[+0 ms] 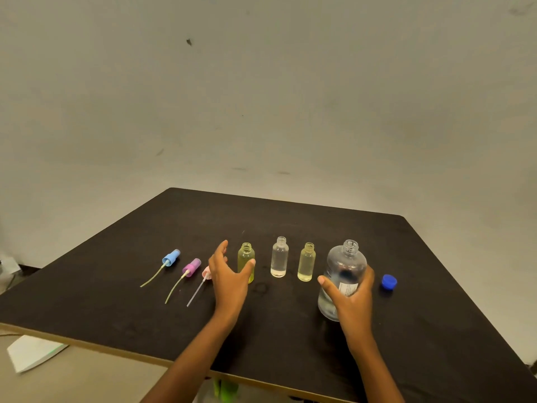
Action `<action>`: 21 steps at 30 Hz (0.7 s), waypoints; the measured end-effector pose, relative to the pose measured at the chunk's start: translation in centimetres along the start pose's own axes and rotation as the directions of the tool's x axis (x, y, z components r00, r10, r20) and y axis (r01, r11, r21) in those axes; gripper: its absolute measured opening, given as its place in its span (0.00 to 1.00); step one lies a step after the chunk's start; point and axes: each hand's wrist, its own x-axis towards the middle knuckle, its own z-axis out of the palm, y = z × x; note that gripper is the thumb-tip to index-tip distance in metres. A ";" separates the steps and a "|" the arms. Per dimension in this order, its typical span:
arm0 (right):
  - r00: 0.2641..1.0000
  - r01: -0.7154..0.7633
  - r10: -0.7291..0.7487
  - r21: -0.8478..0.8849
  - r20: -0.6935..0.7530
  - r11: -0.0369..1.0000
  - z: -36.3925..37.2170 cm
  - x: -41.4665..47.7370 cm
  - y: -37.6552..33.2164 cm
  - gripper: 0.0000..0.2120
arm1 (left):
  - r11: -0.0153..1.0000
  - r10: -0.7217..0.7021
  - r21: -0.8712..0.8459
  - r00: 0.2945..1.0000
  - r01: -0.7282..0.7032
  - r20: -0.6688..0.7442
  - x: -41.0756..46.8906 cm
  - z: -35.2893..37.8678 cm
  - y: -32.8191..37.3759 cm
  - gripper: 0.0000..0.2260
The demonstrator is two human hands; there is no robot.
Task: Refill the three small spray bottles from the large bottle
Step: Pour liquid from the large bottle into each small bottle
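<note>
The large bottle (343, 274), uncapped, stands on the dark table (290, 222), with the right hand (353, 298) wrapped around its lower half. To its left stand three open small bottles: yellow (306, 261), clear (279, 256), then yellow (246, 258), which the spread, empty left hand (231, 276) partly hides, contact unclear. Bare tabletop lies beyond the large bottle toward the far edge.

Your row of three small bottles (279, 257) stands upright with narrow gaps between them. At 9 o'clock, three spray heads (190, 267) with trailing tubes clutter the surface (290, 216). At 3 o'clock a blue cap (389, 281) lies. Toward 12 o'clock, behind the row, you have open room.
</note>
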 end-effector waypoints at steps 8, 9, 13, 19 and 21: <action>1.000 -0.023 0.024 -0.010 0.007 1.000 0.0 0.1 0.2 0.37 | 0.989 -0.116 -0.073 0.985 0.126 0.127 1.2 0.7 -0.5 0.21; 1.000 -0.025 0.025 -0.013 0.006 1.000 0.0 0.1 0.2 0.37 | 0.988 -0.126 -0.071 0.983 0.136 0.131 1.3 0.6 -0.4 0.20; 0.999 -0.031 0.032 -0.028 0.004 0.999 0.0 0.1 0.2 0.36 | 0.989 -0.107 -0.089 0.982 0.122 0.156 0.6 -0.5 0.6 0.21; 0.999 -0.028 0.029 -0.052 0.019 0.998 -0.6 0.3 -1.4 0.35 | 0.978 0.004 -0.200 0.945 0.065 0.328 -2.9 -2.3 5.4 0.14; 0.999 -0.037 0.038 -0.044 0.024 0.998 -0.9 0.2 -2.6 0.35 | 0.977 0.027 -0.202 0.906 0.065 0.422 -4.3 -3.0 7.4 0.13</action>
